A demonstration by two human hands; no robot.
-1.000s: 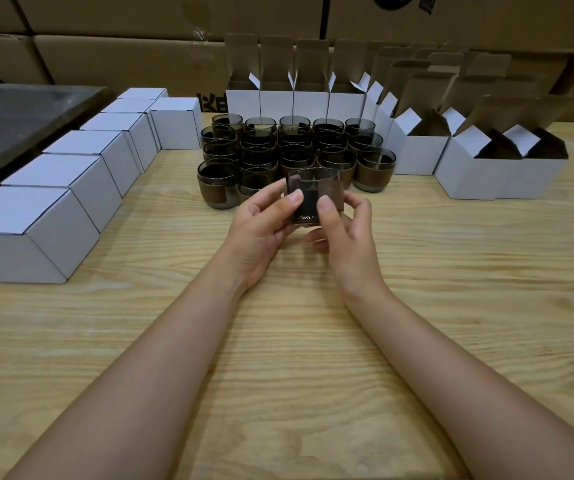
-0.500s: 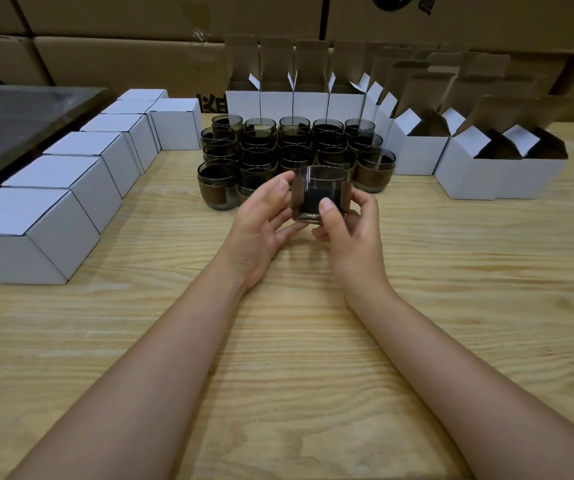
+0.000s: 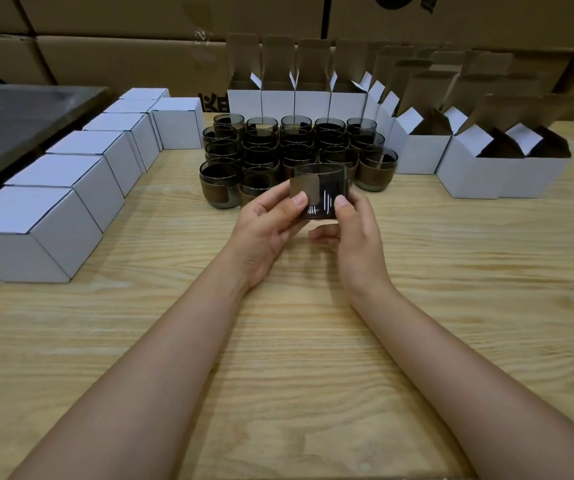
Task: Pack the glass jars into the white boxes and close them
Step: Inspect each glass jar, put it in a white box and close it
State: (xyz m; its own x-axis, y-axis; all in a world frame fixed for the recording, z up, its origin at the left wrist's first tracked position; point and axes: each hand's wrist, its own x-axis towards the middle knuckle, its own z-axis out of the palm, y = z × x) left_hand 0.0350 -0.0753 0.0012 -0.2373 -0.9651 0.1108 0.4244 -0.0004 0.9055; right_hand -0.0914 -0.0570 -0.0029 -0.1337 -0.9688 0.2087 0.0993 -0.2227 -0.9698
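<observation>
Now the smoked glass jar (image 3: 320,192) is turned in the hands compared with half a second ago. White line marks and the edge of a brown label face the camera, and those marks did not show then. The spot is otherwise the same: held off the worktop (image 3: 278,358) near its middle, just in front of the jar cluster (image 3: 296,147).

The left hand (image 3: 268,230) and right hand (image 3: 361,240) both pinch it, with the thumbs on the near wall. The other fingers (image 3: 320,234) curl under and behind it, and contact on the far side is hidden.

It reads as a rotate-and-check step, not packing yet, since the jar is in no box. Open white boxes (image 3: 313,102) line the far edge and run toward the far right corner with flaps up, well apart from the jar. Closed white boxes (image 3: 70,174) line the left edge.

The next move likely means carrying the jar to an open box. Glass is slick, so slipping out of the pinch is the risk.
</observation>
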